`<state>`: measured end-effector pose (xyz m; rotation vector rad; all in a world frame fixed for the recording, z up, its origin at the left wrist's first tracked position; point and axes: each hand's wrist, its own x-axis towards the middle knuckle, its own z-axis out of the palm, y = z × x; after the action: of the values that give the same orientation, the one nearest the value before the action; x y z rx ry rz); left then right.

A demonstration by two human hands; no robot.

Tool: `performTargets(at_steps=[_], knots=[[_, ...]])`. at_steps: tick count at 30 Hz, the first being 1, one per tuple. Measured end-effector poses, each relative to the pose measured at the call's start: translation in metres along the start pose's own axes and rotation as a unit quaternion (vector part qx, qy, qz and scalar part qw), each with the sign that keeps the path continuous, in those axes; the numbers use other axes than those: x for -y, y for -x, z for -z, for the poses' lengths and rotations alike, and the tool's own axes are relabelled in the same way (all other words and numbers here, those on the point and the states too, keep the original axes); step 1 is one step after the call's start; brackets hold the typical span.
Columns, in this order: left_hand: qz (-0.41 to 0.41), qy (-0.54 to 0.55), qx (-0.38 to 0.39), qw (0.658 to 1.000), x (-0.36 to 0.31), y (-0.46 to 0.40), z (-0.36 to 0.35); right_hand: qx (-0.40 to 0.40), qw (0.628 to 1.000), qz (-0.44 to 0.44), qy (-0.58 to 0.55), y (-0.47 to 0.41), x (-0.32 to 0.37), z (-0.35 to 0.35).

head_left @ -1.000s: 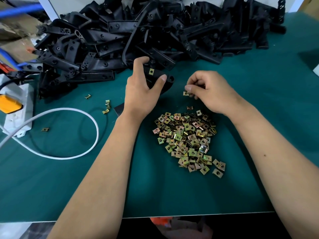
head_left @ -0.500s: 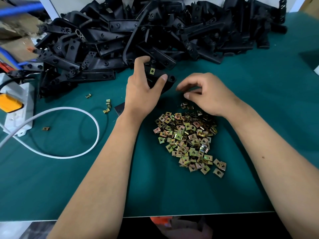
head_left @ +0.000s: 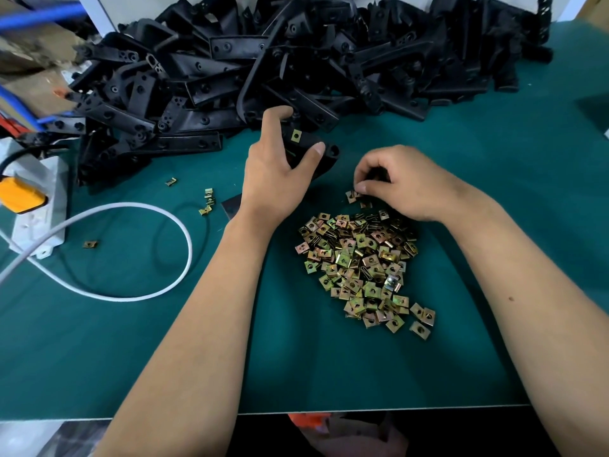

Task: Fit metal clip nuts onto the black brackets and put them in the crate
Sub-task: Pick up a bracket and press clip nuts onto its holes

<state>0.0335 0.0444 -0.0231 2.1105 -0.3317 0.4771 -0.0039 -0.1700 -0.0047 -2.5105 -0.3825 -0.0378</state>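
My left hand (head_left: 275, 174) grips a black bracket (head_left: 324, 156) on the green table, thumb and fingers round it; one brass clip nut (head_left: 296, 135) sits fitted on the bracket's top. My right hand (head_left: 400, 183) is curled at the far edge of the heap of clip nuts (head_left: 359, 262), its fingertips pinching a clip nut (head_left: 352, 195) against the mat. A big pile of black brackets (head_left: 296, 61) fills the back of the table. No crate is in view.
A white power strip (head_left: 36, 206) with an orange plug (head_left: 16, 196) lies at the left, its white cable (head_left: 171, 232) looping over the green mat (head_left: 131, 341). A few stray clip nuts (head_left: 207, 201) lie left of my left hand. The table's front edge runs along the bottom.
My right hand dropped from a raised position down to the heap's far edge and its fingers closed on a clip nut. My left hand kept holding the bracket in place.
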Motion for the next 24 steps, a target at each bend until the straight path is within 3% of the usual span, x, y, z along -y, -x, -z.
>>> performTargets(at_steps=[4, 9, 15, 24], knots=[[0.001, -0.001, -0.001, 1.0, -0.0006, 0.0003, 0.0004, -0.025, 1.0, -0.001, -0.009, 0.0005, 0.0004, -0.0001], [-0.001, -0.001, 0.002, 1.0, -0.0017, 0.0013, 0.0005, 0.02, 0.998, -0.006, 0.051, -0.0013, 0.0018, -0.0022], [-0.008, 0.001, 0.008, 1.0, -0.0039, 0.0022, 0.001, -0.033, 0.998, -0.011, 0.043, -0.0004, 0.0007, -0.0038], [-0.053, 0.029, 0.082, 0.995, -0.0094, 0.0043, 0.004, -0.146, 0.967, -0.052, -0.204, -0.0036, -0.0003, -0.009]])
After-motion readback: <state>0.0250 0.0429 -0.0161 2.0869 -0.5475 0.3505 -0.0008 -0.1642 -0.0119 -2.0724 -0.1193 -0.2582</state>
